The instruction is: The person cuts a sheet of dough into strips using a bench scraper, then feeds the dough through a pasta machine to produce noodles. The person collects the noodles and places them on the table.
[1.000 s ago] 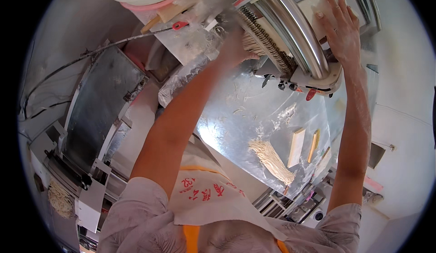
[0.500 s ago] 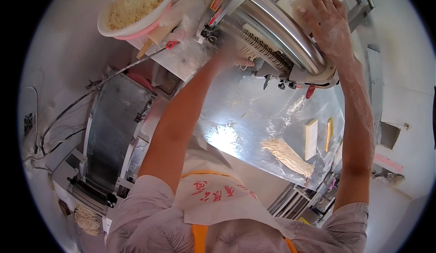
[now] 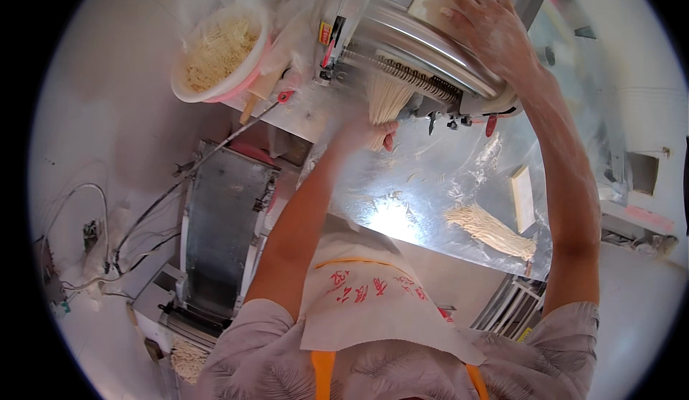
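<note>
Presently the left hand (image 3: 366, 133) is cupped around the curtain of fresh noodles (image 3: 386, 100) hanging, long axis downward, from the noodle cutter (image 3: 413, 48). Directly above, the right hand (image 3: 484, 20) lies flat and spread on the dough sheet (image 3: 429, 2). Below, the steel bench (image 3: 430, 192) carries a cut noodle bundle (image 3: 489, 229).

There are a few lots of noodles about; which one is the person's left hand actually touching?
The noodles hanging from the machine's cutter, at the left hand; others sit in the bowl or lie on the table.

Bowl (image 3: 215, 52) left of noodle machine (image 3: 423, 55); cut noodle bundle (image 3: 491, 231) on tray (image 3: 430, 192) below.
</note>
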The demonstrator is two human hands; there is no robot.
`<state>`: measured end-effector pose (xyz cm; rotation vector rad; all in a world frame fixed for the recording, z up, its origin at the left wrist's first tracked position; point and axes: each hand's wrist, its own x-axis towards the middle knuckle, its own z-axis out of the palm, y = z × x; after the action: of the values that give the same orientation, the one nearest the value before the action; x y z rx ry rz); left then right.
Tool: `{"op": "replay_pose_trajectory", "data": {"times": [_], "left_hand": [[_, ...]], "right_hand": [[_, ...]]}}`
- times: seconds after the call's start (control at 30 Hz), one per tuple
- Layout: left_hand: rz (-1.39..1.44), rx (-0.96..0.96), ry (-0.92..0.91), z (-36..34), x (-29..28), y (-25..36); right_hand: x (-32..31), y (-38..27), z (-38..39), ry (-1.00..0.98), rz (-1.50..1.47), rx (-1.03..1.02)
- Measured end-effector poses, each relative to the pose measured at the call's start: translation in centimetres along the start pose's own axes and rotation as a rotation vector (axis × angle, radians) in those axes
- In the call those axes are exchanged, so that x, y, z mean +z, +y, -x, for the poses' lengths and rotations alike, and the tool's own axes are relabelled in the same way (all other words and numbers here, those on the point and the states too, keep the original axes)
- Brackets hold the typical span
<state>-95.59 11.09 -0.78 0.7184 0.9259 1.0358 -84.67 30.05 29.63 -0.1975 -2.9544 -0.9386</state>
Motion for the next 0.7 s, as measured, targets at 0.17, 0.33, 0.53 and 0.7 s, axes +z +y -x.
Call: {"op": "replay_pose_trajectory", "data": {"times": [0.17,0.33,0.53,0.7], "left_hand": [[0.114,0.004,0.039,2.0,0.5,-2.0],[0.234,-0.06,0.1,3.5,2.0,-2.3],[0.296,-0.158,0.182,5.3,3.3,-2.7],[0.342,-0.127,0.186,6.7,4.8,-2.8]], "right_hand": [[-0.6,-0.2,0.0,0.037,-0.046,0.02],[-0.1,-0.3,1.0,0.247,-0.135,0.076],[-4.6,-13.6,5.1,0.348,-0.777,0.741],[4.0,-29.2,11.0,0.254,-1.145,1.371]]}}
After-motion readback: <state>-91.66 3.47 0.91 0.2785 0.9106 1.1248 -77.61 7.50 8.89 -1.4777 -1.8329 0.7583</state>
